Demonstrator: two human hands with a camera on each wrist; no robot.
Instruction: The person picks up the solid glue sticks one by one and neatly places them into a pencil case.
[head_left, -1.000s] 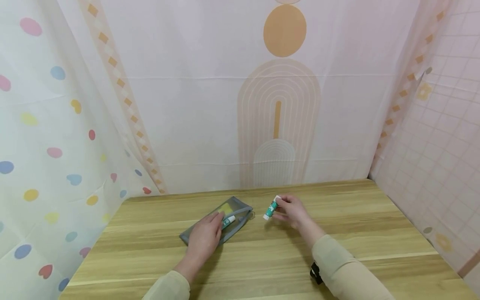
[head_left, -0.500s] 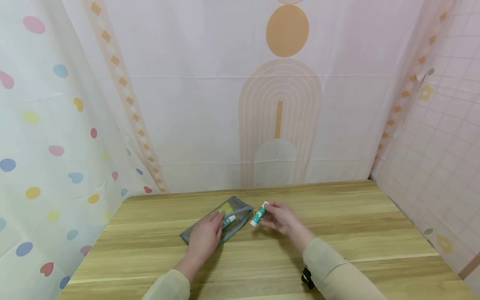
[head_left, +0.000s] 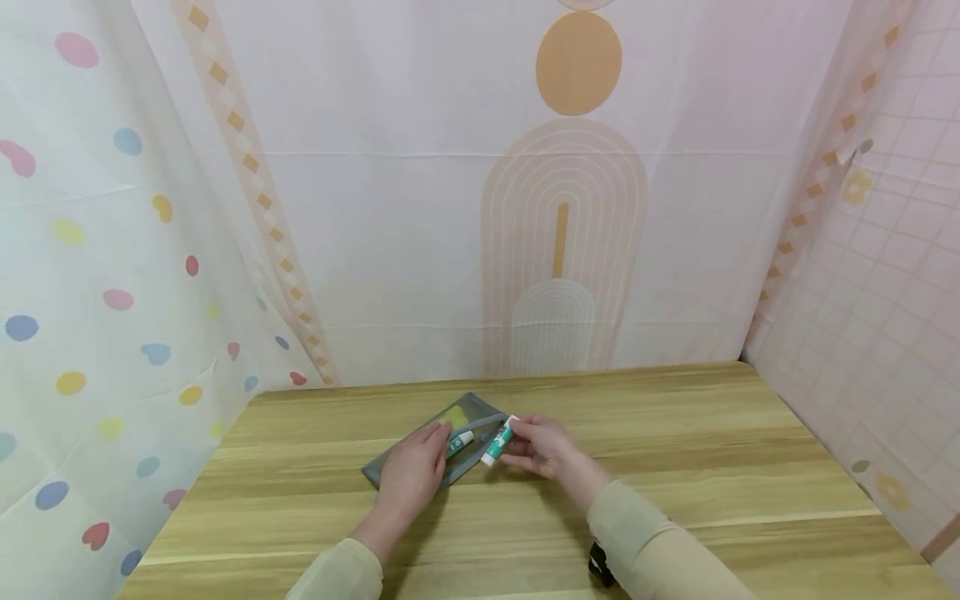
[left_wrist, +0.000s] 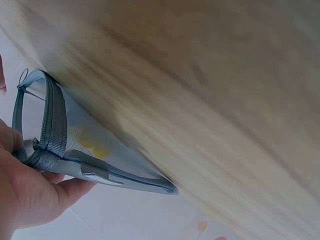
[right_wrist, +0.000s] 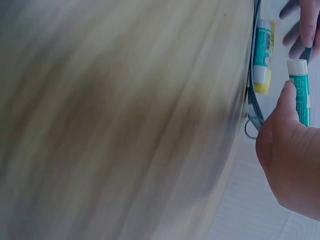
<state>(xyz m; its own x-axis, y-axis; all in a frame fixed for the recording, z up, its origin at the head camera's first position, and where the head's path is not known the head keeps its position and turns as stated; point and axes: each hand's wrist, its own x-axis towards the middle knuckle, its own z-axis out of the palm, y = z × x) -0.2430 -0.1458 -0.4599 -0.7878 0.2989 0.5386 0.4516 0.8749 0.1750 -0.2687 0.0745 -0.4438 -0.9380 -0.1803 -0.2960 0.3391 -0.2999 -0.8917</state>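
Note:
A grey mesh zip pouch (head_left: pixel 471 405) lies slantwise on the table, its zipped mouth spread wide toward the right. My left hand (head_left: pixel 411 471) grips its near side, thumb and fingers on the edge of the mouth, as the left wrist view confirms. Inside sits one green-and-white glue stick (right_wrist: pixel 261 47), beside something yellow (left_wrist: pixel 90 142) that shows through the mesh. A second green-and-white glue stick (head_left: pixel 498 443) is pinched between the thumb and fingers of my right hand (head_left: pixel 546 448). It is tilted and overlaps the right end of the pouch mouth in the head view.
The wood-grain table (head_left: pixel 675 450) extends around both hands. Behind it hangs a patterned curtain (head_left: pixel 405 250), with a dotted curtain (head_left: pixel 97 342) on the left and a checked one (head_left: pixel 855 333) on the right. A black strap piece (head_left: pixel 600 565) shows under the right sleeve.
My right hand has moved left and slightly nearer with the glue stick, from apart from the pouch to its mouth. The left hand and pouch stay put.

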